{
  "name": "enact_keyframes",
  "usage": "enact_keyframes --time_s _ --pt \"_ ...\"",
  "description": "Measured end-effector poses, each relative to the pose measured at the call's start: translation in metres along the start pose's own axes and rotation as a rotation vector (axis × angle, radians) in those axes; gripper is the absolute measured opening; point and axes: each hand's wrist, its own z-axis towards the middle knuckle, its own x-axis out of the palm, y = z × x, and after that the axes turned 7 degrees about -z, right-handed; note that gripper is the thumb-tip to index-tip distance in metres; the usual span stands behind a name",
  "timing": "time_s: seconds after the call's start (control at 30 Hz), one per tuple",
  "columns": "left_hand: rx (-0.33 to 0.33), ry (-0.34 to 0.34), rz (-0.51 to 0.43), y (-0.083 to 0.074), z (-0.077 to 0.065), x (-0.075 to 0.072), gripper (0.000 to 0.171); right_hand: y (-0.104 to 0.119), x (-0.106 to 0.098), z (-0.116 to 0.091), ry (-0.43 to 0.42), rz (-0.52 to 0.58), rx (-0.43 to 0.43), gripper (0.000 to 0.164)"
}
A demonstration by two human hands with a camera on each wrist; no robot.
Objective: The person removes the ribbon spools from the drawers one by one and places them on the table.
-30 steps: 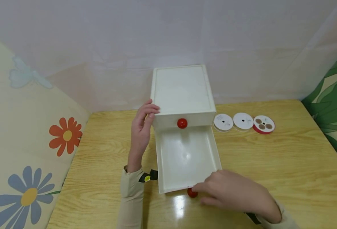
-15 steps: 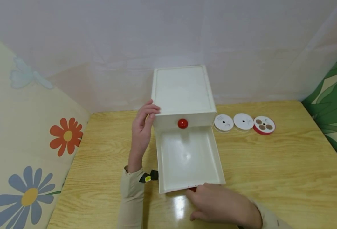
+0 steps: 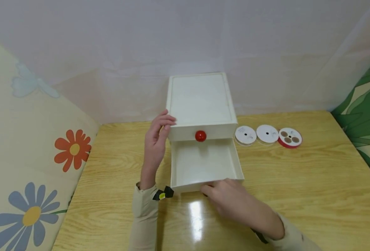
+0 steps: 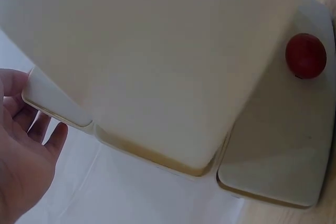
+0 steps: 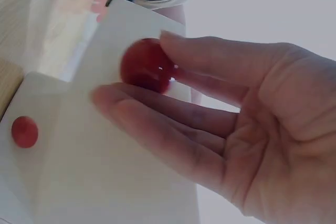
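A white drawer cabinet [image 3: 200,97] with red knobs stands on the wooden table against the back sheet. Its top drawer, with a red knob [image 3: 200,136], is closed. Below it a bare white drawer [image 3: 200,167] sticks out part way. My right hand [image 3: 232,198] is at the front of that drawer; in the right wrist view its thumb and fingers pinch the round red drawer knob [image 5: 144,66]. My left hand [image 3: 156,139] rests at the cabinet's upper left front corner, fingertips on the top edge. The left wrist view shows a closed bottom drawer [image 4: 275,145] with its own knob.
To the right of the cabinet three white spools [image 3: 245,135] lie flat in a row, the last [image 3: 290,137] with a red edge. A flower-painted panel [image 3: 31,157] borders the table on the left, a leaf-painted one [image 3: 365,132] on the right.
My right hand has closed its fingers on the lower knob and moved toward the cabinet. The drawer has slid part way in and its front face now shows. The left hand stays put.
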Motion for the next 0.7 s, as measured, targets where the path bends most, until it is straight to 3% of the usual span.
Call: enact_keyframes --time_s 0.27,0.47,0.7 --pt "-0.006 -0.004 0.008 0.001 0.0 -0.001 0.02 -0.006 0.007 0.006 -0.192 0.03 -0.024 0.015" --pt "0.001 -0.003 0.006 0.001 0.0 -0.001 0.019 -0.009 0.014 0.011 -0.233 0.078 -0.01 0.017" --pt "0.013 0.0 -0.008 0.002 0.001 -0.001 0.019 -0.018 0.021 0.017 -0.246 0.194 0.077 0.021"
